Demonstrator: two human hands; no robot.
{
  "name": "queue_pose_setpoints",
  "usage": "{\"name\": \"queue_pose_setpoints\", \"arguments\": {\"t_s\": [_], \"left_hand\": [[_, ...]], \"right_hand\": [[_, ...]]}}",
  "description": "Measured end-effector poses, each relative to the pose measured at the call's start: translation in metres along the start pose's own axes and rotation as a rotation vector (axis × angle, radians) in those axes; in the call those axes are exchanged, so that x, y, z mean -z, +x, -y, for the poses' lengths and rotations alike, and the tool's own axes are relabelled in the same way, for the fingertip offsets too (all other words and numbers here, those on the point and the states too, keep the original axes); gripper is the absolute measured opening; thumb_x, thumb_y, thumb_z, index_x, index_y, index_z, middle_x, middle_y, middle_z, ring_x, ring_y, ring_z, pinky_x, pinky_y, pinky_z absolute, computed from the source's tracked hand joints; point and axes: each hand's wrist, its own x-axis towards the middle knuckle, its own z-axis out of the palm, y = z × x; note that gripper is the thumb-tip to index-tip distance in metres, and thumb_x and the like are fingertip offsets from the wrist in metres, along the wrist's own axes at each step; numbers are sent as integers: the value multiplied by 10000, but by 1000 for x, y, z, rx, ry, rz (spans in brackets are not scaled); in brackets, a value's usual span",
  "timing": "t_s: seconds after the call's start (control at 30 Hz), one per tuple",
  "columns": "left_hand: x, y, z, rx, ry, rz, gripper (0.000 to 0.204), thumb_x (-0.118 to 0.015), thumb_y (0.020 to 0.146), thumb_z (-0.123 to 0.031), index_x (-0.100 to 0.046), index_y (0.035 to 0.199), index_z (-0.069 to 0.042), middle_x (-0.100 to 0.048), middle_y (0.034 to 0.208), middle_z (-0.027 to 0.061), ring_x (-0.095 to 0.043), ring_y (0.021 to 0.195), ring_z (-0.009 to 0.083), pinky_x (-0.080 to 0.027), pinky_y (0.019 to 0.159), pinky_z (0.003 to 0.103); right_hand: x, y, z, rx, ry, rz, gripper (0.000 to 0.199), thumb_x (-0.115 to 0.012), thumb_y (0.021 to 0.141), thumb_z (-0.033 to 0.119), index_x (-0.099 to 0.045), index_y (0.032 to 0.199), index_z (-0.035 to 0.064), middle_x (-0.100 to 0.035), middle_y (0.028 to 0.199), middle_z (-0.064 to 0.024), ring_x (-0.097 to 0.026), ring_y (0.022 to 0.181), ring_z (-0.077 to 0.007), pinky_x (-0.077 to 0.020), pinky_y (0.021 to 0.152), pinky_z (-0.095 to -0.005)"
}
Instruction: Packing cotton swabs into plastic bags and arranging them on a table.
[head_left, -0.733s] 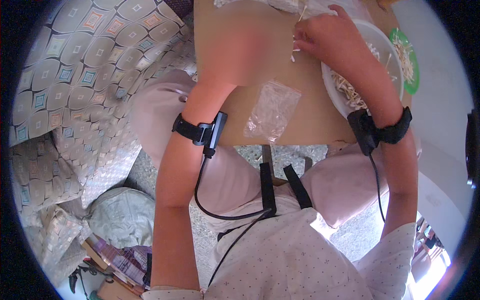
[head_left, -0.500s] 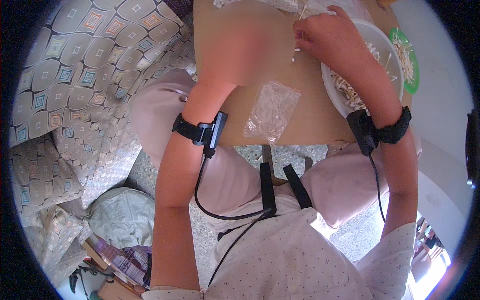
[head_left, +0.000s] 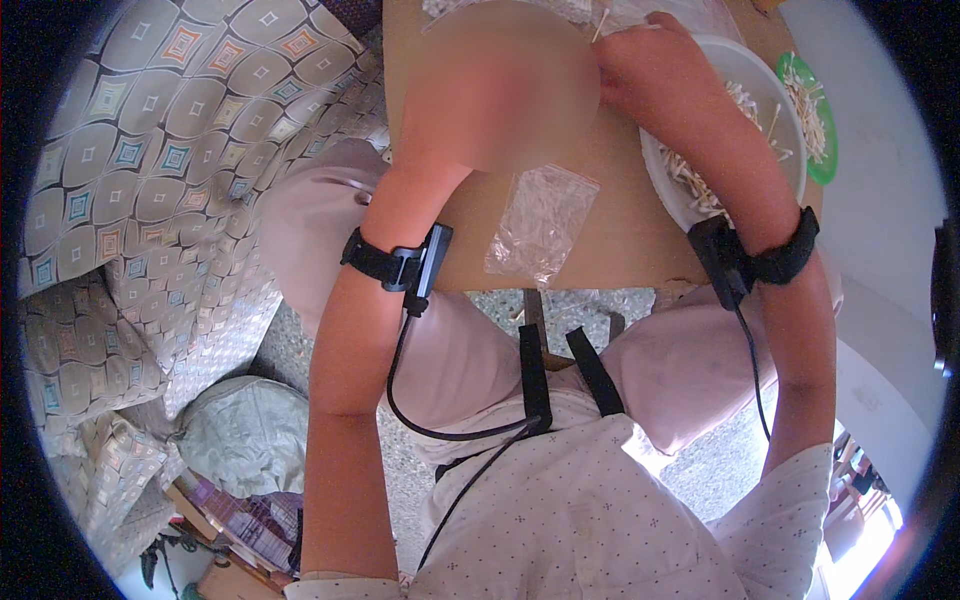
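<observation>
At twelve o'clock, the right hand (head_left: 655,70) pinches a thin pale wooden stick (head_left: 600,25); the left hand (head_left: 500,85) is blurred, grip unreadable. The white round bowl of sticks (head_left: 760,80) sits under the right forearm; a nudge could spill it.

Patterned sofa (head_left: 150,150) left, speckled floor (head_left: 300,340), daylight.

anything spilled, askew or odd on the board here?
Nothing looks spilled. The thin pale sticks stay inside the white bowl and the green dish. A crumpled clear plastic bag lies loose near the brown board's front edge. The left hand is blurred out; the right hand rests by the bowl.
</observation>
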Motion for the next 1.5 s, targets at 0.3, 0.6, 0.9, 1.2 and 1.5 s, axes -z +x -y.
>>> {"name": "queue_pose_setpoints", "arguments": {"t_s": [0.3, 0.6, 0.9, 1.2, 1.5], "left_hand": [[-2, -1, 3, -1, -3, 4, 192, -625, 860, -290, -685, 908, -113, -623, 813, 73, -627, 732, 273, -487, 628, 375], [3, 2, -6, 78, -55, -40, 178, -616, 867, -262, -689, 917, -108, -646, 831, 73, -637, 730, 269, -496, 627, 357], [5, 5, -5, -19, -486, -47, 240, -520, 889, -79, -661, 1079, -117, -675, 862, 104, -653, 755, 279, -506, 672, 351], [4, 1, -3, 34, -340, -68, 206, -516, 869, -88, -659, 1009, -134, -667, 865, 80, -641, 777, 306, -508, 684, 395], [15, 0, 3, -36, -17, -8, 167, -618, 825, -266, -700, 882, -132, -599, 761, 51, -619, 704, 259, -487, 610, 366]], "right_hand": [[-5, 2, 0, -11, -98, 7, 98, -673, 754, 215, -647, 787, 126, -641, 705, -80, -622, 722, -270, -427, 779, -407], [5, 0, 6, -46, -54, -69, 109, -668, 763, 218, -647, 790, 114, -633, 677, -74, -622, 708, -265, -433, 782, -404], [19, 2, 8, 45, -17, -276, 181, -633, 822, 257, -657, 901, 96, -661, 791, -95, -646, 787, -272, -450, 790, -403], [30, 0, 0, 65, 17, -1, 137, -611, 828, 243, -653, 821, 113, -656, 777, -81, -634, 773, -268, -440, 747, -400], [35, 1, 1, 131, 7, 82, 148, -607, 802, 240, -662, 746, 114, -666, 762, -82, -639, 757, -270, -444, 730, -405]]}}
